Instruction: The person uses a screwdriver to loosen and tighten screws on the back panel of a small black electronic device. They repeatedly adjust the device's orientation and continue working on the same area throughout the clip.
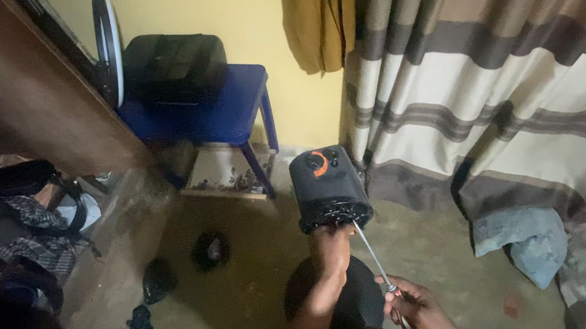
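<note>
I see my left hand [332, 250] raised, gripping the black device [328, 188] underneath; right hand [415, 310] apparently clasps the screwdriver [373, 255], angled upward.

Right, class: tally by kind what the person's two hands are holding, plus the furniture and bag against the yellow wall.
Black box-shaped appliance with orange dial, in the left hand: 1
Screwdriver, in the right hand: 1
Blue plastic stool: 1
Black bag on the stool: 1
Total: 4

Left hand [332, 250] raised, right hand [415, 308] lower, both clenched.
</note>
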